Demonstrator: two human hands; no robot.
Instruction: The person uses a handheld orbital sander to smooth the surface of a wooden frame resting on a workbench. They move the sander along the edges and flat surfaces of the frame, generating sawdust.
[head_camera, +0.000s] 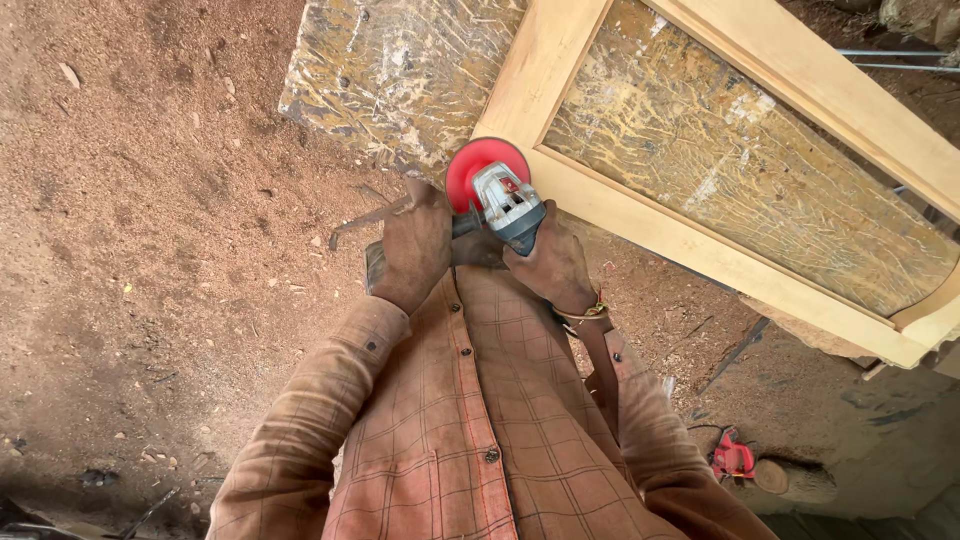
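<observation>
- Sawdust-covered dirt floor (150, 250) spreads on every side, with a scarred workbench (390, 70) above the hands.
- Grinder (505, 205) sits between both hands, close in front of the chest; its red disc (478, 168) lies just beside the corner of a pale wooden frame (640, 215), though I cannot tell whether they touch.
- Right hand (552, 265) wraps tight around the grinder's body, a bracelet (585, 312) at the wrist.
- Left hand (418, 245) closes on a side handle, mostly hidden under its fingers.
- Frame rests on the workbench, running away to the right of the hands.
- Small red tool (732, 457) lies on the floor, well apart, below the right elbow.
</observation>
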